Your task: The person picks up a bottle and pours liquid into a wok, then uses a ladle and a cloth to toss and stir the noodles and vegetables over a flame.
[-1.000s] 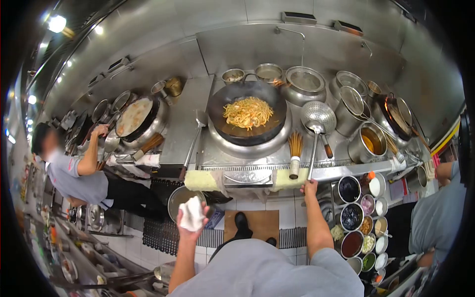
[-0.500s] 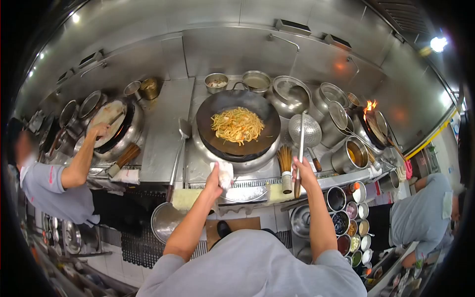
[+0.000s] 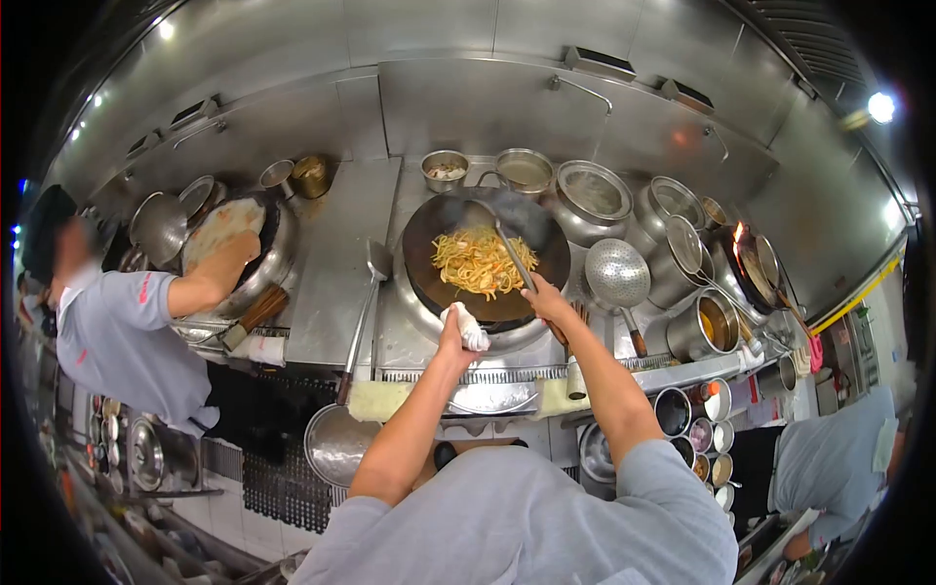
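White cloth (image 3: 472, 330) clutched in the left hand (image 3: 452, 333) beside the wok's (image 3: 544, 232) near rim; ladle (image 3: 510, 250) gripped by the right hand (image 3: 549, 302), slanted across the noodles (image 3: 476, 265)!

A perforated skimmer (image 3: 617, 270) lay on the steel range near a metal pot (image 3: 685, 341) of orange liquid (image 3: 720, 324), and flames (image 3: 738, 234) rose at a pan farther right. To the left, a long-handled ladle (image 3: 379, 260) rested by the counter (image 3: 336, 263), beyond which a person in a grey shirt (image 3: 132, 336) stood at another cooking station. A small bowl (image 3: 445, 186) of pale pieces sat toward the back.
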`<state>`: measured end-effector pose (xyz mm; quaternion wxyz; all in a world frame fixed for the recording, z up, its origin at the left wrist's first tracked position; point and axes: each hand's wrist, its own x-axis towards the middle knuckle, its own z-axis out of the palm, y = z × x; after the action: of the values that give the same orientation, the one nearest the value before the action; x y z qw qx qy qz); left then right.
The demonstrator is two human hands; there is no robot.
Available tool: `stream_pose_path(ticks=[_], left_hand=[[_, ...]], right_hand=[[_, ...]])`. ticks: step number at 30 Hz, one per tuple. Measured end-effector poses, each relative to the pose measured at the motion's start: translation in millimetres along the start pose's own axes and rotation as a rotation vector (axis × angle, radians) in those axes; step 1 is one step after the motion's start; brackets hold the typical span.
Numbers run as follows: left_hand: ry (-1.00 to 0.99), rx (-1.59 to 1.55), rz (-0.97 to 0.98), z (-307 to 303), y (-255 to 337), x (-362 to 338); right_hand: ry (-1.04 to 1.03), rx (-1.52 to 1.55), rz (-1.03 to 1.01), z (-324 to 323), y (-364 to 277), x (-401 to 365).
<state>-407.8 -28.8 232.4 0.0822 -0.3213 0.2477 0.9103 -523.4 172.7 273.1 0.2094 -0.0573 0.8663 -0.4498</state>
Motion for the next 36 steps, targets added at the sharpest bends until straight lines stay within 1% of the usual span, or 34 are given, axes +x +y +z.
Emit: stream_pose_path(ticks=[2,3,4,6,7,8,9,10,11,12,13,14,15,16,17,18,20,21,22,23,24,25,26,27,28,29,31,32,34,35,36], left_hand=[[-0.059,-0.033,0.015,-7.4,-2.4,24.3],[-0.049,-0.043,-0.002,-6.1,0.1,26.5],[-0.049,-0.036,-0.004,-6.4,1.4,28.8],[-0.05,0.011,-0.012,-8.3,1.8,36.2],[-0.06,-0.001,0.004,-10.8,2.0,40.0],[-0.038,-0.002,-0.003,-1.9,7.4,27.4],[-0.033,0.052,-0.016,-0.2,10.9,34.1],[-0.026,0.1,-0.03,-0.8,11.0,46.2],[0.016,0.098,-0.021,-5.9,5.1,76.6],[-0.053,0.128,-0.005,-13.3,-4.3,92.1],[-0.009,0.106,0.018,-13.2,-17.5,92.5],[0.032,0.09,0.044,-10.1,-28.9,93.7],[0.041,0.098,0.059,-12.8,-37.3,98.8],[-0.02,0.056,0.099,-10.3,-41.9,87.2],[-0.024,0.06,0.143,2.4,-40.1,70.2],[-0.017,0.067,0.18,4.6,-42.3,54.6],[-0.07,0.046,0.137,-14.4,-41.5,79.5],[-0.05,0.015,0.115,-8.2,-36.6,68.0],[-0.059,0.016,0.12,8.3,-30.1,43.0],[0.004,0.029,0.114,25.9,-24.7,11.8],[0.077,0.039,0.104,28.6,-24.2,-2.3],[0.028,-0.001,0.14,15.1,-29.7,8.2],[-0.029,0.009,0.132,0.8,-35.8,21.0],[-0.054,0.042,0.195,-16.7,-44.2,35.0],[-0.079,0.077,0.252,-27.6,-54.1,29.3],[-0.052,0.095,0.239,-42.6,-64.7,17.6],[-0.027,0.113,0.246,-59.6,-82.7,-38.4],[-0.016,0.116,0.266,-64.2,-86.9,-57.8],[0.003,0.101,0.267,-45.8,-83.2,-70.8],[0.044,0.073,0.265,-42.1,-83.1,-75.9],[0.054,0.101,0.173,-34.9,-71.6,-54.8]], right_hand=[[0.231,-0.483,-0.435,14.9,26.8,3.7],[0.14,-0.553,-0.332,8.3,8.8,-24.6],[0.144,-0.549,-0.329,-0.2,10.7,-40.3],[0.145,-0.702,-0.494,-27.1,28.7,-70.2],[0.15,-0.708,-0.491,-44.1,27.9,-90.9],[0.189,-0.814,-0.444,-60.1,23.5,-113.9],[0.226,-0.92,-0.393,-71.7,24.1,-128.1],[0.224,-0.926,-0.386,-78.4,29.5,-134.2],[0.269,-0.946,-0.35,-82.1,35.1,-140.8],[0.314,-0.964,-0.316,-85.1,40.7,-146.5],[0.319,-0.859,-0.365,-86.3,49.0,-150.3],[0.32,-0.855,-0.361,-86.4,60.0,-150.9],[0.305,-0.653,-0.56,-88.8,68.5,-149.4],[0.283,-0.451,-0.753,-92.9,74.0,-147.9],[-0.035,-0.313,-0.127,-104.2,12.7,-183.7],[-0.041,-0.311,-0.119,-108.0,1.5,-184.2],[-0.202,-0.16,0.026,-105.4,-3.8,-186.8],[-0.257,-0.115,0.046,-106.7,-3.6,-183.3],[-0.25,-0.118,0.04,-111.9,-10.9,-184.8],[-0.247,-0.198,0.032,-116.7,-21.3,-189.8],[-0.253,-0.276,0.032,-117.6,-24.4,-193.1],[-0.233,-0.229,0.063,-118.6,-13.6,-188.2],[-0.227,-0.196,0.109,-117.2,-3.3,-180.8],[-0.173,-0.263,0.06,-111.0,4.0,-170.7],[-0.118,-0.328,0.015,-104.6,15.4,-164.2],[-0.117,-0.332,0.017,-96.3,32.2,-157.2],[0.202,-0.676,-0.322,-83.8,53.2,-147.4],[0.201,-0.675,-0.217,-81.2,29.5,-161.2],[0.201,-0.616,-0.347,-80.0,30.7,-172.0],[0.181,-0.621,-0.347,-79.2,28.5,-172.7],[0.11,-0.521,-0.359,-76.1,24.7,-174.9]])
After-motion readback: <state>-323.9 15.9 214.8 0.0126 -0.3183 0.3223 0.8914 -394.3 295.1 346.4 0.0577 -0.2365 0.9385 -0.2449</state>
